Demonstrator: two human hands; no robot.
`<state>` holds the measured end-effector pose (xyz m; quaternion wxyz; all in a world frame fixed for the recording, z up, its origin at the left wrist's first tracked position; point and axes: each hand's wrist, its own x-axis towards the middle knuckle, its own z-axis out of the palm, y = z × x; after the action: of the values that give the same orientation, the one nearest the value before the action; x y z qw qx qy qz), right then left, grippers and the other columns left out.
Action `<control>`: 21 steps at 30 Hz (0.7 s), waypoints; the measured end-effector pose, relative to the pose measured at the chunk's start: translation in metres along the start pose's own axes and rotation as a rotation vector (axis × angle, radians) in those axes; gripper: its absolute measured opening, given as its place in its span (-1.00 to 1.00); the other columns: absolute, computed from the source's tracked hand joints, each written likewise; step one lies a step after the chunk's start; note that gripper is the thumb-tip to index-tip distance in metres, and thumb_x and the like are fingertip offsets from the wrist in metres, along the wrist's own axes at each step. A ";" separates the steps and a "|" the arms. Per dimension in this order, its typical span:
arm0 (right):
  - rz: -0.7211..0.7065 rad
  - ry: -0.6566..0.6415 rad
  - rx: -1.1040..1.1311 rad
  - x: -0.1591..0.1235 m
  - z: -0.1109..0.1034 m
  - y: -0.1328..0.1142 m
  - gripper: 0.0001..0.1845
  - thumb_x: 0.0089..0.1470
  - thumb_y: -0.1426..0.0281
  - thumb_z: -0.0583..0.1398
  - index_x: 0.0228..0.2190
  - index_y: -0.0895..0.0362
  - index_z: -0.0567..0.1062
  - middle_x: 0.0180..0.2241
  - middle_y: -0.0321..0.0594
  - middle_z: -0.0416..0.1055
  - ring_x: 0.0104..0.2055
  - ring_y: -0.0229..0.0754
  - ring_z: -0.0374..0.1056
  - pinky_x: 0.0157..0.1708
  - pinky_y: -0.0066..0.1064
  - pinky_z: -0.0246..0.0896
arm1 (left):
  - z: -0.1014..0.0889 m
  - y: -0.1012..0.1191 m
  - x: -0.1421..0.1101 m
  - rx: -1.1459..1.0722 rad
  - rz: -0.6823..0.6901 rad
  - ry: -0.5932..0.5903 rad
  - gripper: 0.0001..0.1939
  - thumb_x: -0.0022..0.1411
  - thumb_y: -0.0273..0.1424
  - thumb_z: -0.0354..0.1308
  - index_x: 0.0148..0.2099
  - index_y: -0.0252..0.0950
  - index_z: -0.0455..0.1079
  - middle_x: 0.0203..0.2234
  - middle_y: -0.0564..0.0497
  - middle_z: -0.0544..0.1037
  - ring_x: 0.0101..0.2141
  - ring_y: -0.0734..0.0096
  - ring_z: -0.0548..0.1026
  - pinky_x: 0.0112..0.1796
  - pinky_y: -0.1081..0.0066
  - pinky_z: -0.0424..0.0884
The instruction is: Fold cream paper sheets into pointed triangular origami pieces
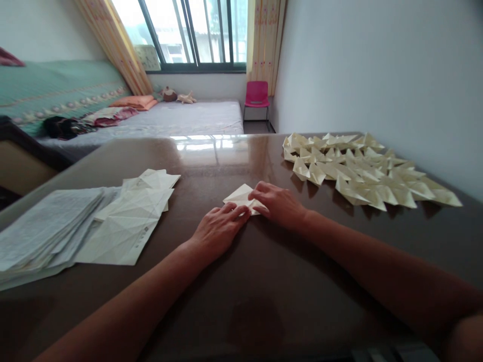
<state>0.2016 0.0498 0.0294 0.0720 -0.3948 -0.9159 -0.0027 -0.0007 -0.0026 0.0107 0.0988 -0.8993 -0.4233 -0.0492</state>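
A small folded cream paper piece (239, 195) lies on the dark glossy table (264, 281) near its middle. My left hand (219, 229) rests palm down with its fingers stretched flat onto the near edge of the paper. My right hand (278, 202) presses down on the paper's right side, fingers together and laid flat. Both hands cover part of the piece, so its full shape is hidden.
A stack of creased paper sheets (128, 218) and a pile of printed sheets (41, 231) lie at the left. Several folded paper shapes (362, 171) are spread at the right by the wall. Beyond the table are a bed (169, 118) and a pink chair (257, 95).
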 end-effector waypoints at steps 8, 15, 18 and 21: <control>-0.134 -0.169 -0.245 -0.021 -0.011 -0.031 -0.71 0.18 0.54 0.02 -0.21 0.19 0.52 -0.13 0.00 0.39 -0.08 -0.02 0.28 -0.31 -0.28 0.18 | 0.002 -0.001 -0.001 0.006 0.004 0.007 -0.63 0.34 -0.38 -0.03 0.18 -0.09 0.25 0.08 0.05 0.41 0.04 0.28 0.31 -0.11 0.33 0.37; 0.054 -0.379 -0.300 -0.027 -0.028 -0.047 -0.75 0.10 0.53 0.10 -0.35 0.21 0.59 -0.23 0.12 0.43 -0.16 0.04 0.29 -0.33 -0.22 0.15 | -0.001 0.000 -0.001 0.000 -0.006 -0.011 -0.62 0.33 -0.41 -0.02 0.17 -0.09 0.25 0.07 0.05 0.41 0.03 0.28 0.31 -0.13 0.31 0.38; 0.081 -0.289 -0.285 -0.026 -0.035 -0.046 -0.76 0.12 0.53 0.09 -0.34 0.21 0.58 -0.24 0.11 0.45 -0.18 0.02 0.30 -0.33 -0.24 0.13 | 0.001 0.001 -0.001 -0.013 -0.010 0.013 -0.62 0.32 -0.41 -0.01 0.16 -0.07 0.26 0.07 0.06 0.41 0.04 0.30 0.31 -0.10 0.32 0.37; -0.001 -0.117 -0.257 -0.021 -0.029 -0.042 -0.73 0.16 0.54 0.05 -0.23 0.22 0.53 -0.18 0.08 0.44 -0.17 -0.02 0.31 -0.35 -0.28 0.13 | 0.004 -0.002 -0.001 -0.036 -0.012 0.049 -0.65 0.33 -0.38 -0.01 0.13 -0.06 0.29 0.04 0.05 0.44 0.03 0.29 0.33 -0.09 0.31 0.37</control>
<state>0.1893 0.0035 0.0575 -0.0328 -0.3999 -0.9108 -0.0969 -0.0027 -0.0018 0.0070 0.0927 -0.8970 -0.4250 -0.0791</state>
